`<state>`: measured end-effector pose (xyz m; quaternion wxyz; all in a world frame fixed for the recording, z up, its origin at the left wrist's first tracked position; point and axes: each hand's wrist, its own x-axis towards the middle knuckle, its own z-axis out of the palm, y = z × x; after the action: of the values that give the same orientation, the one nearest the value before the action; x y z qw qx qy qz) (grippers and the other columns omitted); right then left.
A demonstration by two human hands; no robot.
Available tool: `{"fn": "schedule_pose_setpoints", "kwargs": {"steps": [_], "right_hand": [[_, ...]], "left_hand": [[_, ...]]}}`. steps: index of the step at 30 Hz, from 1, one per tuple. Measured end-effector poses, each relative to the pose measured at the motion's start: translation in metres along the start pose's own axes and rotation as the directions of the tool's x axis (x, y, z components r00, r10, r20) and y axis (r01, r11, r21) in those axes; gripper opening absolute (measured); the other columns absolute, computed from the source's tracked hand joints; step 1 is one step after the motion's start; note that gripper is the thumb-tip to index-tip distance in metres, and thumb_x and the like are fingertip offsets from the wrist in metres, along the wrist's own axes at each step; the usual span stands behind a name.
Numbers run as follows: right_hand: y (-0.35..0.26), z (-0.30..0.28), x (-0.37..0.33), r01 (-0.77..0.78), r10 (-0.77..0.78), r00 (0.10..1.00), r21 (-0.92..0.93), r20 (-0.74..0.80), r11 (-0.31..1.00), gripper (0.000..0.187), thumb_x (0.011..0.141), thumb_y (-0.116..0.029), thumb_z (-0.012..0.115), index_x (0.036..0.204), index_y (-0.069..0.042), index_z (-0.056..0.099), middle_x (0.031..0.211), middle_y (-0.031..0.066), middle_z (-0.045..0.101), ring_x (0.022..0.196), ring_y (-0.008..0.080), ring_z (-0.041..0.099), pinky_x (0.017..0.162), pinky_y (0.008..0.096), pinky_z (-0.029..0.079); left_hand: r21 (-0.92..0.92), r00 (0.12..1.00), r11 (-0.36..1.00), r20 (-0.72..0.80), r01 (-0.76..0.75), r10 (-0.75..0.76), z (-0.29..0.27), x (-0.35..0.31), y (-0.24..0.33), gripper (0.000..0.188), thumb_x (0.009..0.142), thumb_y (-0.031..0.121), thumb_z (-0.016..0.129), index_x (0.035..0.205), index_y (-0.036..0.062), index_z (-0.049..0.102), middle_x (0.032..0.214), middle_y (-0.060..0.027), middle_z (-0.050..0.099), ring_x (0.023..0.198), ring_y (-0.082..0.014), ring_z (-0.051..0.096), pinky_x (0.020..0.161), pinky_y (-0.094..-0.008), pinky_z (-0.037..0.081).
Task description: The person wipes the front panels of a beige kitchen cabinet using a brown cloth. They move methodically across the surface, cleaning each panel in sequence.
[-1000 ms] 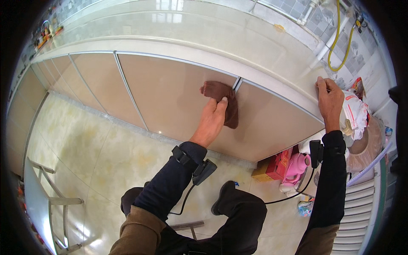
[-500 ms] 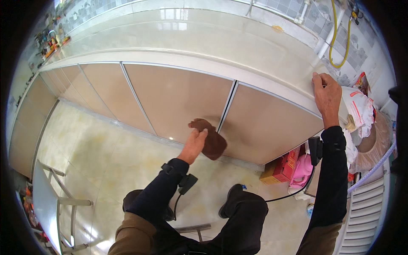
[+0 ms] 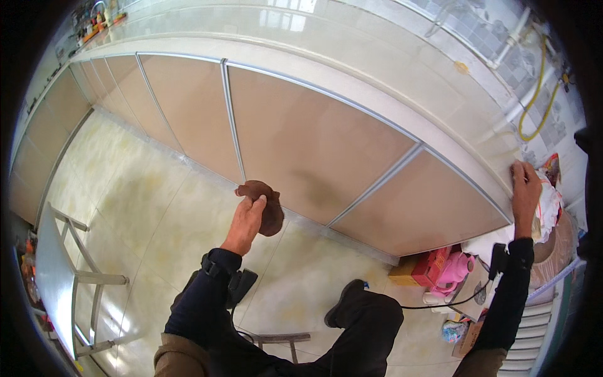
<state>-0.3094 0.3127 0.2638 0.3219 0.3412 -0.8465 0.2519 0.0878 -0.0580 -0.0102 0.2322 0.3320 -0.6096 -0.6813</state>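
A crumpled brown cloth (image 3: 271,212) is pinched in my left hand (image 3: 244,225), with my thumb on top of it. The cloth is held in front of the lower part of the beige cabinet doors (image 3: 308,125), which have silver frames. Far to the right, my right hand (image 3: 526,193) has its fingers curled at the edge of the pale countertop (image 3: 352,47). Its fingertips are partly hidden.
A metal-legged stool or small table (image 3: 59,276) stands at the left. Below the counter's right end are a red box (image 3: 433,267) and a pink jug (image 3: 453,269). White bags (image 3: 548,210) lie beside my right hand. A yellow hose (image 3: 541,94) hangs on the wall.
My left hand has moved left with the brown cloth, away from the door seam. The view has shifted, and my right hand appears lower and farther right, still at the countertop edge.
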Motion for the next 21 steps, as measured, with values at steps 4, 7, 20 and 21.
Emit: {"fn": "schedule_pose_setpoints", "kwargs": {"steps": [4, 7, 20, 21], "right_hand": [[0.014, -0.002, -0.001, -0.056, 0.056, 0.998, -0.006, 0.034, 0.998, 0.026, 0.103, -0.021, 0.060, 0.102, 0.004, 0.067, 0.091, 0.0087, 0.068, 0.084, 0.0146, 0.058, 0.080, 0.0303, 0.047], [0.026, -0.003, -0.004, -0.116, 0.117, 0.993, -0.006, 0.026, 0.993, 0.026, 0.103, -0.021, 0.061, 0.103, 0.004, 0.068, 0.092, 0.0070, 0.068, 0.086, 0.0144, 0.059, 0.082, 0.0303, 0.048], [0.027, 0.007, -0.003, 0.317, -0.322, 0.945, -0.366, 0.050, 0.875, 0.022, 0.101, -0.019, 0.059, 0.105, 0.002, 0.067, 0.101, 0.0152, 0.068, 0.094, 0.0269, 0.062, 0.087, 0.0357, 0.049], [0.034, 0.003, -0.004, 0.465, -0.472, 0.873, -0.496, 0.122, 0.733, 0.023, 0.101, -0.019, 0.058, 0.107, 0.002, 0.066, 0.103, 0.0156, 0.067, 0.095, 0.0279, 0.062, 0.088, 0.0363, 0.048]], "left_hand": [[-0.023, 0.998, 0.999, 0.043, -0.039, 0.040, -0.022, 0.014, -0.002, 0.048, 0.108, 0.034, 0.047, 0.133, -0.0051, 0.058, 0.129, -0.0129, 0.065, 0.124, -0.0211, 0.057, 0.111, -0.0365, 0.040], [-0.077, 0.993, 0.995, 0.099, -0.057, 0.065, -0.041, 0.022, -0.003, 0.046, 0.108, 0.032, 0.048, 0.132, -0.0056, 0.058, 0.129, -0.0124, 0.065, 0.123, -0.0218, 0.058, 0.111, -0.0365, 0.040], [-0.128, 0.964, 0.959, -0.124, -0.252, 0.237, -0.073, 0.014, -0.006, 0.046, 0.104, 0.040, 0.055, 0.117, -0.0037, 0.061, 0.112, -0.0109, 0.065, 0.106, -0.0184, 0.056, 0.093, -0.0337, 0.045], [-0.196, 0.970, 0.953, -0.122, -0.231, 0.210, -0.075, 0.011, -0.007, 0.045, 0.104, 0.041, 0.055, 0.115, -0.0026, 0.062, 0.109, -0.0090, 0.065, 0.104, -0.0179, 0.056, 0.091, -0.0336, 0.045]]}}
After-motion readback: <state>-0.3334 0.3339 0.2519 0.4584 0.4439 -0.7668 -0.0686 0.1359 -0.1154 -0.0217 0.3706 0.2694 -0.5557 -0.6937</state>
